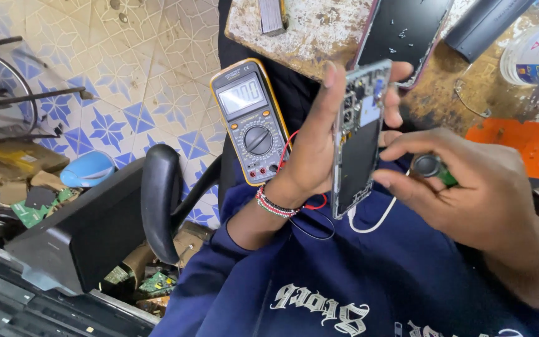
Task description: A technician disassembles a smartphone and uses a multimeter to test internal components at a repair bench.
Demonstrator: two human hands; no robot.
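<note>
The fingers (pixel 389 153) of the right hand (pixel 481 193) are curling tightly around a small screwdriver with a black cap and green handle (pixel 433 167), gripping it just beside the edge of an opened smartphone (pixel 358 137). The left hand (pixel 316 146) is holding that phone upright, with the thumb (pixel 330 93) pressing along its near edge and the other fingertips (pixel 397 93) wrapping around the far edge; the exposed circuit board and dark battery area are facing the camera. A beaded bracelet (pixel 277 205) is sitting on the left wrist, and a white cable (pixel 375 221) is hanging just below the phone. To the left of the thumb, a yellow-framed digital multimeter (pixel 251 122) is lying near the hand, with red and black leads (pixel 310 209) trailing from it under the wrist. Above the fingertips, a detached black phone back panel (pixel 403 31) is resting on a worn wooden workbench (pixel 307 31). Beyond the right hand, an orange tray (pixel 531 143) and a white plastic tub (pixel 538 56) are sitting on the bench. Well to the left of the hands, a black chair armrest (pixel 159 200) is standing over a blue-patterned tiled floor (pixel 126 87).
</note>
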